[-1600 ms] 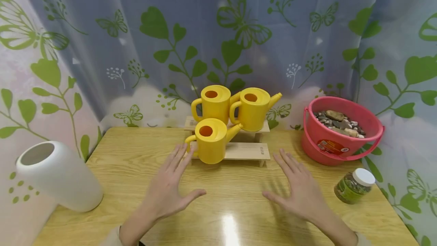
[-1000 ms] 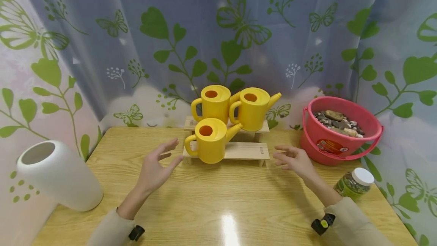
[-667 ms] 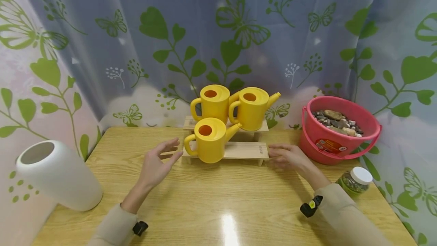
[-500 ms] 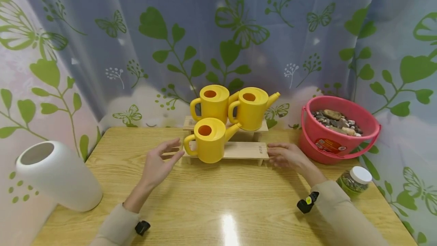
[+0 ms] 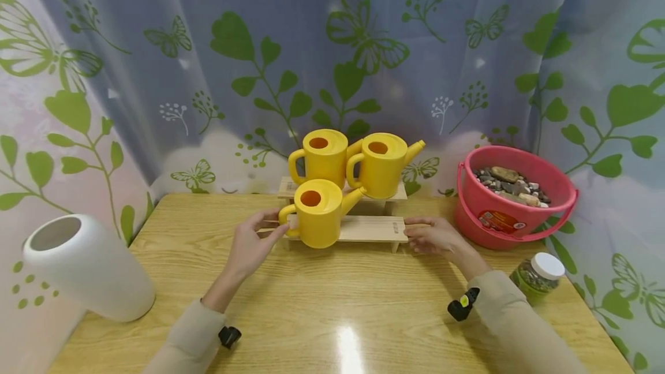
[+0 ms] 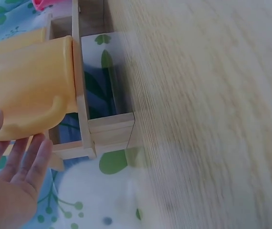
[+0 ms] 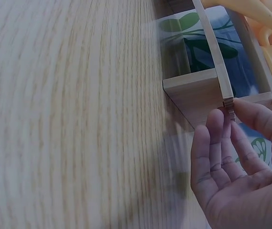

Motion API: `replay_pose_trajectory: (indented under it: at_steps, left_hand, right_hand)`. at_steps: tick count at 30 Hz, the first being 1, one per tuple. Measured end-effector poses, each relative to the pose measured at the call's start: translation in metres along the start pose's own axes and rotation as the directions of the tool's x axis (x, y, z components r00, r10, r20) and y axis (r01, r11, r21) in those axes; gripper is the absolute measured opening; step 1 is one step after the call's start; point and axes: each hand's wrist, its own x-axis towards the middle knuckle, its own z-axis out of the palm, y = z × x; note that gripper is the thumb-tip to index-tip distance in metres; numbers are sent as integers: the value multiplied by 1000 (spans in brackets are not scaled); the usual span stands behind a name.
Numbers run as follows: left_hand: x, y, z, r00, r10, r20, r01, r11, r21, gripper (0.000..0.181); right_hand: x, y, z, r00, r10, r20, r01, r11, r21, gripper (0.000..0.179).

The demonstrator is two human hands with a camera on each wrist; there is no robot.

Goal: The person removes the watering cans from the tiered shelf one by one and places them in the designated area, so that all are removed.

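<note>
Three yellow watering cans stand on a two-step wooden shelf [image 5: 371,228]. The front can [image 5: 318,218] is on the lower step, its handle pointing left. Behind it, the back left can [image 5: 324,157] and back right can [image 5: 383,166] share the upper step. My left hand [image 5: 250,247] is at the front can's handle, thumb in front and fingers behind; in the left wrist view the fingers [image 6: 25,160] are extended beside the handle. My right hand [image 5: 439,241] pinches the right end of the lower step, thumb above and fingers beneath, as the right wrist view shows.
A pink bucket [image 5: 483,218] of stones stands at the right rear, with a white-lidded jar [image 5: 537,276] in front of it. At the left is a tall white vase [image 5: 96,276]. A patterned curtain [image 5: 291,45] hangs behind the wooden table [image 5: 312,310].
Both spread hands have come in from the front of the table. The right moved left onto the step's end; the left moved right to the front can's handle. Shelf and cans keep their places.
</note>
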Motion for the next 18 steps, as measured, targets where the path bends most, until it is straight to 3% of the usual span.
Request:
replay_pose_trajectory:
  at_steps: [9, 18]
  left_hand:
    - [13, -5, 4, 999, -20, 31, 20, 1000, -18, 36]
    - [12, -4, 2, 999, 13, 49, -11, 999, -44, 26]
  right_hand:
    - [1, -1, 1, 1000, 1, -5, -1, 1000, -1, 58]
    - [2, 0, 1, 1000, -1, -1, 1, 1000, -3, 58]
